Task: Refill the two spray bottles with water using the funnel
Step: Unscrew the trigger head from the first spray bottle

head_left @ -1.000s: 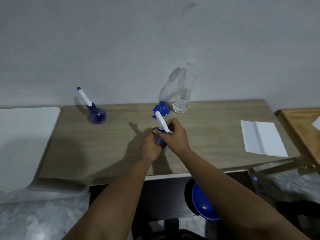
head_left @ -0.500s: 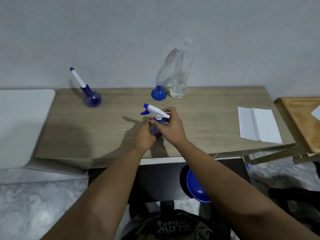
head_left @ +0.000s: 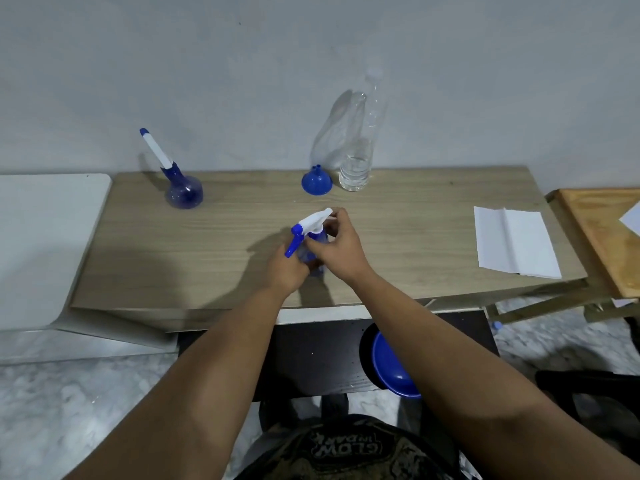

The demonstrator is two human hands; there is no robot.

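A small blue spray bottle (head_left: 313,252) stands at the middle of the wooden table (head_left: 207,258). My left hand (head_left: 287,270) wraps its body from the left. My right hand (head_left: 337,245) grips the white and blue spray head (head_left: 310,225), whose blue trigger points down to the left. A second blue spray bottle (head_left: 183,192) with a long white nozzle stands at the table's back left. A blue funnel (head_left: 316,183) rests mouth down at the back middle, beside a clear plastic water bottle (head_left: 358,157) holding a little water.
A folded white paper (head_left: 512,242) lies on the table's right side. A second wooden surface (head_left: 602,237) adjoins on the right, a white board (head_left: 41,244) on the left. A blue bowl (head_left: 391,368) sits under the table near my right forearm. The wall stands close behind.
The spray head has turned in my right hand, its nozzle swinging from pointing up and away toward the left and its trigger now hanging down. The camera view has shifted down.
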